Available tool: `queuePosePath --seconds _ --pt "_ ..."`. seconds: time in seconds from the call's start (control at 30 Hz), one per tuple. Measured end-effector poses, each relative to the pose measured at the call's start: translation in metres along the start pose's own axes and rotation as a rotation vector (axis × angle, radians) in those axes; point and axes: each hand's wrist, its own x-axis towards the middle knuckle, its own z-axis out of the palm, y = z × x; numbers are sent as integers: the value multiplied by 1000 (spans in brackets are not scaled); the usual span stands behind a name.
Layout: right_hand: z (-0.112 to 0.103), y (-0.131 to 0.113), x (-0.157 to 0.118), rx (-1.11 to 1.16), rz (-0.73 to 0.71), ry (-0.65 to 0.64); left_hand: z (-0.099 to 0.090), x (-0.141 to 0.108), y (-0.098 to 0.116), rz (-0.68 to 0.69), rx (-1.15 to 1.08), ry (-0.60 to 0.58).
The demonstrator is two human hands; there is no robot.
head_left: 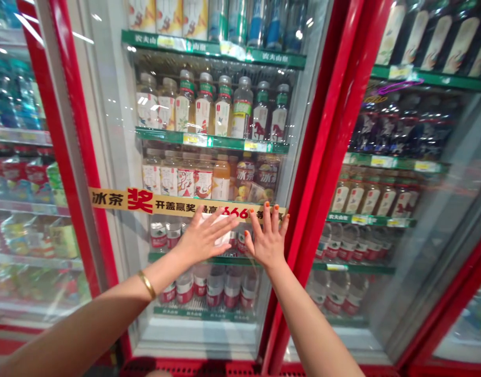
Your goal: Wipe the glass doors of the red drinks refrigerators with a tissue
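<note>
My left hand [204,235], with a gold bangle [146,285] on its forearm, holds a white cloth or tissue [223,233] flat against the glass door [114,131]. Its fingers stretch to the right over the cloth, which is partly hidden. My right hand [269,238], with orange-red nails, is spread open near the door's right edge and holds nothing. Its fingertips overlap the right end of a yellow banner strip [173,206] with black and red lettering, which runs across the door.
Behind the glass are green-edged shelves [212,140] of bottled drinks [204,104]. A red door frame [322,152] stands to the right, beside another cooler of bottles [371,199]. A second red frame [81,120] and more drink shelves [32,209] are on the left.
</note>
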Motion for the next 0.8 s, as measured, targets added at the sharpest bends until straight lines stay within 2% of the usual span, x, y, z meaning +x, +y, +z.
queuePosePath --seconds 0.07,0.1,0.17,0.2,0.23,0.3,0.37,0.43,0.47,0.53,0.6,0.63,0.7,0.77,0.8 --pt "1 0 -1 3 4 -21 -9 -6 -22 -111 8 5" --pt "2 0 -1 6 3 -19 -15 -1 -31 -199 12 19" --pt "2 1 0 14 -11 16 -25 21 -39 -351 10 59" --pt "1 2 0 20 -23 39 -28 34 -37 -384 3 75" --pt "1 3 0 29 -37 59 -29 46 -30 -379 -5 79" --pt "0 4 1 44 -63 78 -27 57 -14 -250 -20 66" --pt "-1 5 1 45 -71 61 -23 46 -9 -51 -27 9" --pt "0 4 1 30 -64 38 -23 23 -23 75 -34 -21" --pt "0 3 1 21 -57 30 -24 13 -36 67 -39 -9" --pt "2 2 1 12 -45 24 -30 6 -65 -85 -51 64" --pt "2 1 1 14 -35 22 -35 21 -81 -289 -60 144" --pt "2 2 1 16 -34 23 -35 33 -80 -356 -60 170" --pt "1 3 0 22 -38 31 -28 55 -61 -380 -46 171" --pt "-1 4 0 24 -44 40 -15 58 -34 -261 -13 87" --pt "-2 4 0 24 -46 41 -9 49 -23 -166 8 32"
